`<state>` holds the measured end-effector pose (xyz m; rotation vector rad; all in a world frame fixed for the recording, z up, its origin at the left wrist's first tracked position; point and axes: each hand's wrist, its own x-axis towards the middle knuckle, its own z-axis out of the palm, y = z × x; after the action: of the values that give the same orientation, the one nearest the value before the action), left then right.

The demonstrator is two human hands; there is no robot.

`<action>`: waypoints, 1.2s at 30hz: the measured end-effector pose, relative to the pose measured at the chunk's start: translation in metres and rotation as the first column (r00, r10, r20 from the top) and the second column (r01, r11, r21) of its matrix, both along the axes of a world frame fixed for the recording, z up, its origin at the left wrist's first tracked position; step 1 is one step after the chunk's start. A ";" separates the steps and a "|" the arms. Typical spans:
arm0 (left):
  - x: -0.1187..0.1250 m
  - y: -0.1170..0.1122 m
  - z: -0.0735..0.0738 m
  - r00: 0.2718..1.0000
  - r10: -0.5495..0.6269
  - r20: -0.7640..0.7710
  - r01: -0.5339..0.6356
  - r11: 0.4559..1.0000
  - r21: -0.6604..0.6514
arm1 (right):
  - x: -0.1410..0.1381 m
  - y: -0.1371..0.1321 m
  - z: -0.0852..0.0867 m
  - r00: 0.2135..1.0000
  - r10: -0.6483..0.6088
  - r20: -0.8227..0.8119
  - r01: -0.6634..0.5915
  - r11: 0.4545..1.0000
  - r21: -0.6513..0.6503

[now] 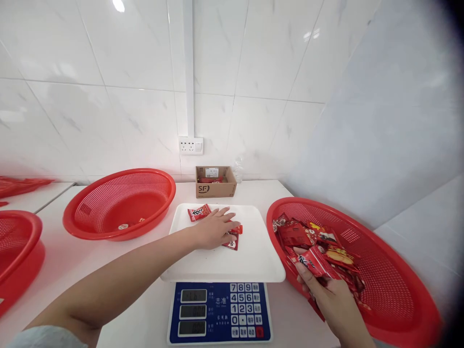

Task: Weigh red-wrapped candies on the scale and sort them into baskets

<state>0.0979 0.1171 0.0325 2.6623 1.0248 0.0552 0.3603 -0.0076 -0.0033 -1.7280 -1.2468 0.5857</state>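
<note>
My left hand (213, 229) lies palm down with fingers spread over a few small red snack packets on the white tray (224, 266) of a scale. A red packet (199, 212) with a printed label shows beside my fingers, and a darker red packet (232, 242) sticks out below them. The palm hides the rest. My right hand (326, 295) is closed on a red snack packet (313, 260) at the near left rim of the right red basket (391, 270). Several packets (295, 234) in red wrappers lie inside that basket.
The scale's blue keypad panel (219, 333) faces me below the tray. Behind stands an open cardboard box (216, 190) with red items inside. Two more red baskets are on the left, a round one (119, 233) and one (21, 220) cut off by the edge. A tiled wall (145, 121) bounds the back.
</note>
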 end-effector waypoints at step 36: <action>-0.041 0.009 0.009 0.869 0.406 0.283 -0.407 0.911 -0.058 | -0.006 -0.001 0.007 0.995 -0.011 0.098 0.002 0.996 0.085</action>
<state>0.0568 0.1258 0.0412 2.2975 1.4567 0.5188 0.3546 -0.0081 0.0033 -1.7067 -1.3154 0.4420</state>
